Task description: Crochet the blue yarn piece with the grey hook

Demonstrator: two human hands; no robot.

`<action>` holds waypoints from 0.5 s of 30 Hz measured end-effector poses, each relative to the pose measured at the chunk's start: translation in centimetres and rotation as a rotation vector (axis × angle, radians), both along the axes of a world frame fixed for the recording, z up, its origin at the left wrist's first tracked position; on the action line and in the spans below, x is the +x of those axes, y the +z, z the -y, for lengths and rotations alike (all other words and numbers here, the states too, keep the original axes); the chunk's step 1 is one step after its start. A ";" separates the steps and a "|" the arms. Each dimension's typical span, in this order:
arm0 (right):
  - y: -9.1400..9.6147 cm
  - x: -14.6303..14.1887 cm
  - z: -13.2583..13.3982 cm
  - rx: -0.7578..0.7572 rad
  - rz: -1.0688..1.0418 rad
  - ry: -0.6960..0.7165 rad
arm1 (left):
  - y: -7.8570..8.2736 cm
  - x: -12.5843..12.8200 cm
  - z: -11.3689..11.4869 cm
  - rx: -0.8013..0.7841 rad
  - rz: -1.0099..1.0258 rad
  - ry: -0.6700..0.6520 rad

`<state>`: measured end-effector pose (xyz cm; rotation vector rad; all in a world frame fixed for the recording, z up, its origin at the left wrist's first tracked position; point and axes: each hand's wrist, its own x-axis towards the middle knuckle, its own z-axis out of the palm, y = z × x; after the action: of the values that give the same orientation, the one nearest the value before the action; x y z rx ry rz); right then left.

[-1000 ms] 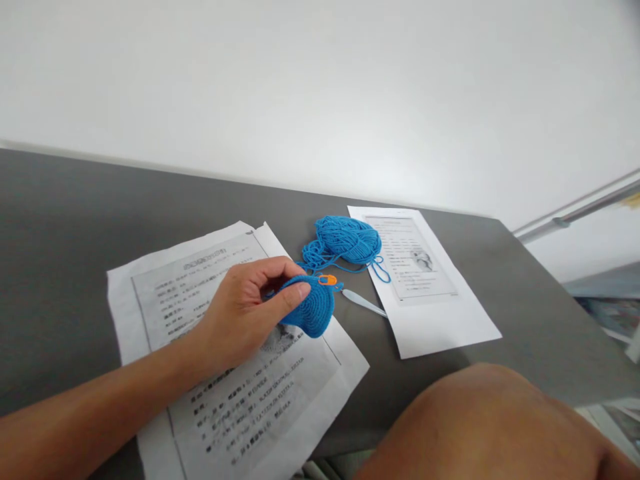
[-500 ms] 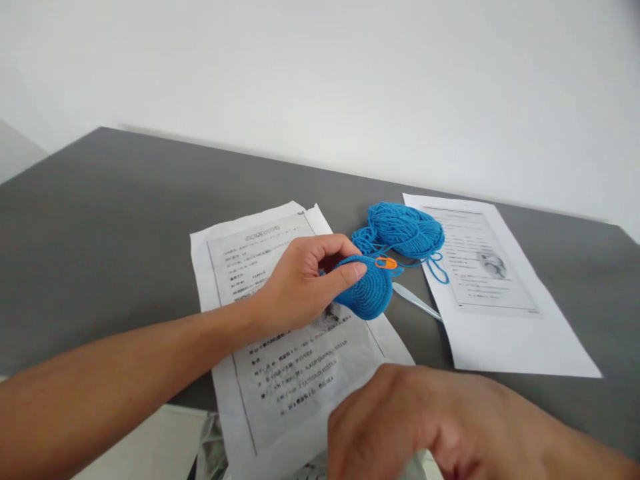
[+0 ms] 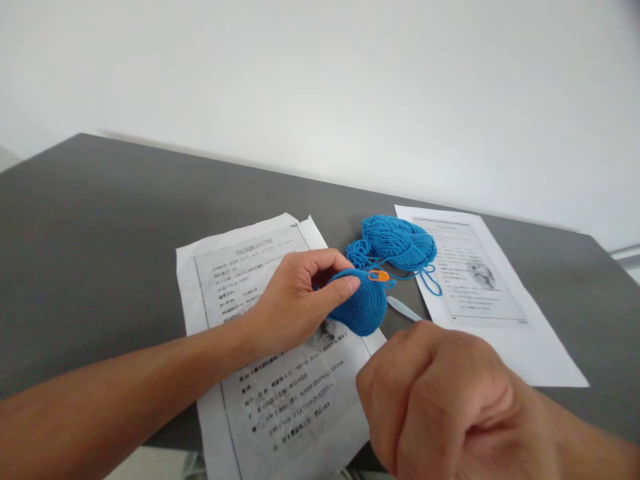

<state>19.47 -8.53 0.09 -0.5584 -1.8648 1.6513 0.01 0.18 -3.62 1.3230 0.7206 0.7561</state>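
My left hand [image 3: 310,290] is closed on a blue crochet piece [image 3: 364,308], pinching its upper left edge between thumb and fingers. The piece is rounded, with rings of stitches, above the left printed sheet. An orange stitch marker [image 3: 379,275] sits at its top edge. Close to the camera, my right hand [image 3: 440,393] is curled into a fist, its fingertips turned away; whatever it may hold is hidden. A pale-handled tool [image 3: 404,309], perhaps a crochet hook, lies on the table just beyond that fist, which covers part of it.
Behind the crochet piece lies a blue yarn skein [image 3: 400,241] with loose strands. A creased printed sheet [image 3: 233,283] is under my left hand and hangs over the table's near edge. Another printed sheet [image 3: 520,353] lies right on the grey table [image 3: 125,220], which meets a white wall.
My right hand has risen from the lower edge, further into view and nearer the crochet piece. The left hand keeps its hold. The whole view has shifted slightly.
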 end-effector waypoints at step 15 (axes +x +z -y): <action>1.9 -0.3 -1.0 0.340 -0.110 -0.818 | 0.2 0.2 0.2 0.072 -0.010 0.056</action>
<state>19.21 -7.53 1.98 -0.9003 -1.4831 0.7948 0.19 0.02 -3.37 1.3772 0.7469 0.8271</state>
